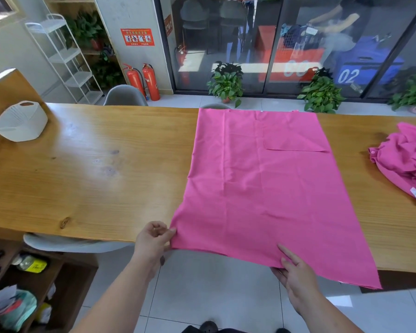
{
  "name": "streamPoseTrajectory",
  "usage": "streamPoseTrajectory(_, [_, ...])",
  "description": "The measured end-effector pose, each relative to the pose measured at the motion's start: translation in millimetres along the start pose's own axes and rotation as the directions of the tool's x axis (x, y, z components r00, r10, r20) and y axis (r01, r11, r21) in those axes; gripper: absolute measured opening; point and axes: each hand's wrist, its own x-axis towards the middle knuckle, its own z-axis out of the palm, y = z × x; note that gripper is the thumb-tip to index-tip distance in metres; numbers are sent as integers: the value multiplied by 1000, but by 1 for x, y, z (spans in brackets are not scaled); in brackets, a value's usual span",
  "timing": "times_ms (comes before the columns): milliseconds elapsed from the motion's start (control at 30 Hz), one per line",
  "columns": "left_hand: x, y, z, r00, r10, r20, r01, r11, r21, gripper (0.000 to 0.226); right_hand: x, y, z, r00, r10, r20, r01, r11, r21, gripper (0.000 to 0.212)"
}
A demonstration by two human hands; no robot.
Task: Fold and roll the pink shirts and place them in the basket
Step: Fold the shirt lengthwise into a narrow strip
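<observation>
Left hand (pixel 154 239) and right hand (pixel 296 270) pinch pink shirt (pixel 257 183) hem.

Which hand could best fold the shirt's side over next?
Probably the left hand: its fingers pinch the near left corner of the flat pink shirt, ready to carry it across. The right hand holds the hem mid-edge.

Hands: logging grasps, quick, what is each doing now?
Left hand: pinches the shirt's near corner.
Right hand: pinches the shirt's near hem.
</observation>
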Motion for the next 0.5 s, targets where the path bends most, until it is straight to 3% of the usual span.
streamPoseTrajectory(100, [-2,-26,-8,996,-77,-54,90,942,324,24,-2,4,-1,1000,7,-2,-7,998,-56,48])
streamPoseTrajectory(200, [-2,-26,-2,996,-94,-2,88,928,363,17,-6,1,-1,1000,0,-4,-1,997,-71,50])
streamPoseTrajectory(300, [-10,9,16,981,-93,170,50,969,241,19,-8,-3,-1,1000,-14,-26,14,1000,-14,52])
streamPoseTrajectory(433, [-20,61,26,935,207,287,-165,972,-165,30,-11,-5,2,1000,-15,-13,17,987,162,53])
streamPoseTrajectory(500, [-18,51,17,944,207,257,-205,978,-37,32,-14,-3,5,1000,-10,0,10,983,184,55])
